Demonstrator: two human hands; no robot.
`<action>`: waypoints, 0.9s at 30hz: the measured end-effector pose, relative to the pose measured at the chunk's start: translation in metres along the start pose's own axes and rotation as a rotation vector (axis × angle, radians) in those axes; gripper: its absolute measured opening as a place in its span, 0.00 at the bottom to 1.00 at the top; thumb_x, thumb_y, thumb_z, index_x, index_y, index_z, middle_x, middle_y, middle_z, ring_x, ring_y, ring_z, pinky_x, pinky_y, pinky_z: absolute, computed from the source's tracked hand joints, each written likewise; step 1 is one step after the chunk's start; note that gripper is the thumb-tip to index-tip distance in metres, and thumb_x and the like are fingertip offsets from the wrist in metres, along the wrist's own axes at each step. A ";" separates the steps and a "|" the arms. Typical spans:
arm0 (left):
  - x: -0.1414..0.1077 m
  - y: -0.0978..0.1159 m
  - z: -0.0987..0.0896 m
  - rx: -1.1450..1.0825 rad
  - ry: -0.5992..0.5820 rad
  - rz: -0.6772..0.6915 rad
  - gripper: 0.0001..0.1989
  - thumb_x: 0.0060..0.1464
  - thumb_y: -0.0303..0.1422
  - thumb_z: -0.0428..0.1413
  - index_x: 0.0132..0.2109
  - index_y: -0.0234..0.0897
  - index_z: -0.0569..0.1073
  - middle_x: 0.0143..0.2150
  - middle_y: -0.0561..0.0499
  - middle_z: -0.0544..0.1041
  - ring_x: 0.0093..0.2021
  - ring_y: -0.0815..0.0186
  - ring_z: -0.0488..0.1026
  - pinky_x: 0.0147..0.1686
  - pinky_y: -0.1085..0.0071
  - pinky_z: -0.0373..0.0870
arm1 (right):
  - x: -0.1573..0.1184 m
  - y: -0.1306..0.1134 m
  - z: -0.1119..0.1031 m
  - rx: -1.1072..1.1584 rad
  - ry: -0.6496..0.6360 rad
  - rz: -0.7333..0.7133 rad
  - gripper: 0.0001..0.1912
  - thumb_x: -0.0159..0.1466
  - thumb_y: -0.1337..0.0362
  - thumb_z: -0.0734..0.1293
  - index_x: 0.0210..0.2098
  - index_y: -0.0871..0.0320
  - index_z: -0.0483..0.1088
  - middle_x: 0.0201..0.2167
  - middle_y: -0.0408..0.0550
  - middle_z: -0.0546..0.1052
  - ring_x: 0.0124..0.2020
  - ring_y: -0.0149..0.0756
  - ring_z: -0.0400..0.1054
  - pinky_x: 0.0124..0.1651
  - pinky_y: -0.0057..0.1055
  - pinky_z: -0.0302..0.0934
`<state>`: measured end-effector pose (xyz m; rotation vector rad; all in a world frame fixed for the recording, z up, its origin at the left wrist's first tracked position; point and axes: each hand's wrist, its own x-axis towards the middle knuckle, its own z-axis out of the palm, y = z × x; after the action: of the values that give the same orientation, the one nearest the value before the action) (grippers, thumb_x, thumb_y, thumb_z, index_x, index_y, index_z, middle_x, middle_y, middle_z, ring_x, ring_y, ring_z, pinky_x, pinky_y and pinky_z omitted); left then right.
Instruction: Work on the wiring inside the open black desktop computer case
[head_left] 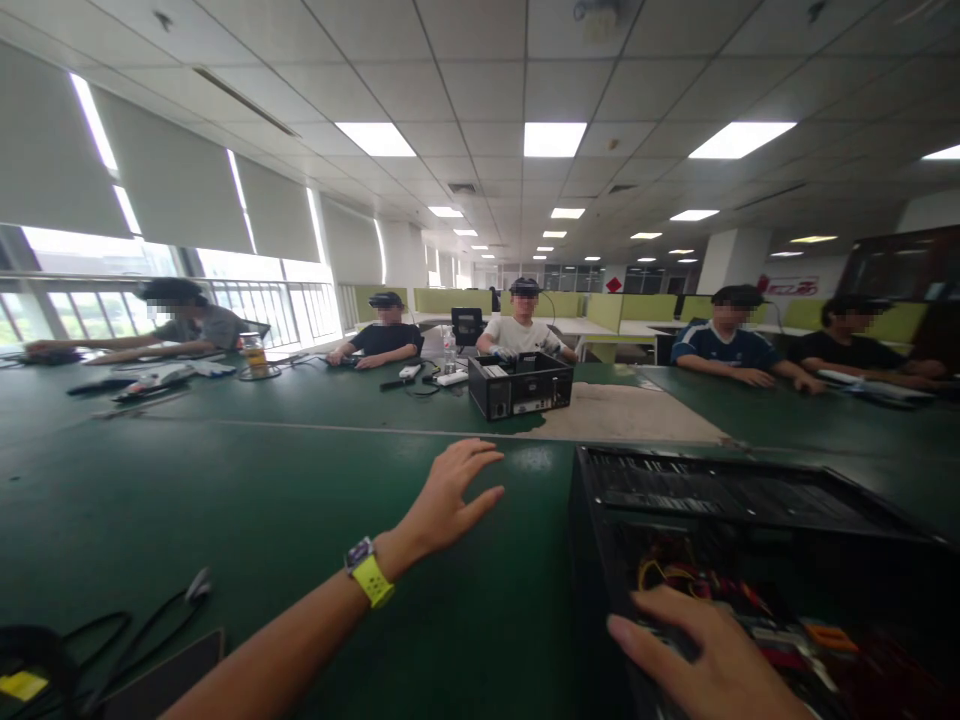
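Note:
My left hand, with a watch on a yellow-green strap at the wrist, is stretched forward above the green tabletop. Its fingers are apart and hold nothing. At the lower right, a black open computer case lies with its inside facing up, showing red and yellow wires and an orange part. Over the near left rim of the case is my right hand, thumb spread from the fingers, with a dark gap between them. Some of its fingertips are hidden, and whether it presses on the rim is unclear.
Across the green table, a person sits behind another black computer case. Other people sit to both sides. Black cables and a dark flat object lie at the near left. A jar stands farther back.

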<state>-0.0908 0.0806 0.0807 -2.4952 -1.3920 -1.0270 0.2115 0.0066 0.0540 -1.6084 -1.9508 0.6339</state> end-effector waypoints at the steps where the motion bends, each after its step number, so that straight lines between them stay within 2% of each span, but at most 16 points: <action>1: 0.008 0.005 -0.011 -0.005 0.031 0.028 0.18 0.59 0.38 0.51 0.56 0.41 0.66 0.57 0.46 0.67 0.59 0.59 0.61 0.58 0.57 0.58 | 0.001 -0.012 0.008 0.028 0.002 -0.029 0.28 0.57 0.42 0.62 0.43 0.58 0.76 0.46 0.54 0.76 0.49 0.50 0.67 0.50 0.38 0.61; 3: 0.031 0.020 -0.029 -0.024 0.108 0.088 0.16 0.59 0.38 0.52 0.52 0.39 0.68 0.53 0.45 0.70 0.55 0.60 0.64 0.56 0.59 0.60 | 0.007 -0.040 0.028 0.079 -0.026 -0.132 0.24 0.59 0.44 0.62 0.37 0.57 0.77 0.40 0.52 0.77 0.44 0.46 0.69 0.47 0.36 0.61; 5: 0.060 0.038 -0.038 -0.050 0.162 0.163 0.13 0.58 0.38 0.52 0.48 0.37 0.71 0.48 0.46 0.73 0.51 0.61 0.67 0.54 0.61 0.61 | 0.017 -0.070 0.049 0.130 -0.092 -0.257 0.21 0.61 0.48 0.61 0.34 0.56 0.77 0.35 0.50 0.78 0.39 0.41 0.70 0.44 0.34 0.61; 7: 0.087 0.058 -0.040 -0.074 0.153 0.226 0.11 0.58 0.36 0.52 0.44 0.35 0.72 0.43 0.48 0.76 0.45 0.63 0.70 0.48 0.65 0.65 | 0.031 -0.092 0.064 0.205 -0.179 -0.386 0.19 0.63 0.51 0.61 0.39 0.57 0.76 0.39 0.49 0.77 0.41 0.39 0.70 0.46 0.31 0.61; 9: 0.106 0.077 -0.035 -0.051 0.073 0.234 0.10 0.58 0.35 0.50 0.40 0.35 0.73 0.37 0.49 0.77 0.38 0.66 0.72 0.40 0.69 0.67 | 0.048 -0.102 0.068 0.190 -0.246 -0.456 0.23 0.64 0.53 0.61 0.52 0.59 0.70 0.50 0.50 0.73 0.49 0.36 0.67 0.51 0.28 0.58; 11: 0.114 0.092 -0.025 0.075 -0.093 0.174 0.12 0.58 0.34 0.48 0.38 0.35 0.75 0.34 0.48 0.77 0.33 0.65 0.72 0.34 0.69 0.67 | 0.064 -0.098 0.058 -0.026 -0.322 -0.434 0.24 0.66 0.55 0.59 0.57 0.59 0.65 0.54 0.49 0.70 0.52 0.34 0.65 0.52 0.24 0.57; 12: 0.113 0.098 -0.020 0.166 -0.227 0.132 0.12 0.57 0.33 0.47 0.37 0.35 0.75 0.34 0.46 0.77 0.33 0.63 0.73 0.33 0.68 0.66 | 0.072 -0.091 0.050 -0.172 -0.359 -0.396 0.21 0.66 0.57 0.58 0.55 0.59 0.68 0.52 0.49 0.72 0.51 0.35 0.67 0.50 0.25 0.59; 14: 0.105 0.104 -0.007 0.318 -0.536 0.063 0.12 0.53 0.31 0.49 0.36 0.33 0.77 0.34 0.40 0.78 0.33 0.57 0.74 0.31 0.64 0.67 | 0.084 -0.072 0.032 -0.414 -0.444 -0.315 0.17 0.64 0.59 0.58 0.43 0.59 0.75 0.41 0.51 0.78 0.43 0.39 0.72 0.43 0.28 0.63; 16: 0.092 0.105 0.005 0.354 -0.818 0.041 0.09 0.47 0.29 0.54 0.33 0.31 0.78 0.32 0.38 0.78 0.31 0.54 0.75 0.28 0.63 0.67 | 0.090 -0.054 0.018 -0.546 -0.490 -0.268 0.14 0.59 0.59 0.63 0.35 0.62 0.77 0.35 0.56 0.79 0.37 0.45 0.73 0.37 0.32 0.64; 18: 0.080 0.103 0.017 0.276 -0.999 0.080 0.08 0.41 0.28 0.59 0.33 0.34 0.79 0.30 0.43 0.79 0.28 0.57 0.75 0.27 0.67 0.69 | 0.091 -0.039 0.011 -0.676 -0.494 -0.232 0.15 0.55 0.60 0.67 0.36 0.64 0.77 0.36 0.61 0.78 0.37 0.51 0.73 0.35 0.36 0.65; 21: 0.064 0.105 0.031 -0.024 -1.280 0.176 0.19 0.38 0.31 0.64 0.42 0.43 0.78 0.38 0.54 0.80 0.34 0.62 0.77 0.34 0.72 0.71 | 0.091 -0.026 0.010 -0.813 -0.521 -0.212 0.18 0.51 0.62 0.69 0.40 0.64 0.76 0.39 0.62 0.77 0.41 0.54 0.72 0.37 0.39 0.65; 23: 0.055 0.112 0.040 -0.083 -1.369 0.188 0.29 0.35 0.34 0.66 0.49 0.43 0.74 0.46 0.53 0.78 0.41 0.60 0.76 0.40 0.70 0.72 | 0.092 -0.023 0.009 -0.866 -0.553 -0.207 0.18 0.49 0.63 0.70 0.40 0.63 0.76 0.39 0.61 0.77 0.41 0.53 0.72 0.38 0.39 0.65; 25: 0.048 0.121 0.049 0.084 -1.343 0.178 0.39 0.30 0.36 0.68 0.55 0.37 0.69 0.51 0.44 0.76 0.44 0.53 0.75 0.43 0.64 0.72 | 0.095 -0.023 0.007 -0.900 -0.562 -0.202 0.17 0.49 0.63 0.70 0.39 0.63 0.76 0.40 0.62 0.77 0.42 0.53 0.72 0.39 0.39 0.65; 27: 0.046 0.128 0.055 0.261 -1.297 0.196 0.43 0.27 0.36 0.69 0.55 0.32 0.69 0.49 0.38 0.76 0.43 0.49 0.75 0.41 0.61 0.72 | 0.098 -0.025 0.002 -0.914 -0.560 -0.190 0.17 0.51 0.61 0.69 0.39 0.63 0.76 0.41 0.63 0.77 0.43 0.53 0.71 0.40 0.40 0.65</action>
<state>0.0539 0.0619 0.0952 -2.9713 -1.2033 0.9718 0.1768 0.0988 0.0785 -1.8000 -3.0610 0.0771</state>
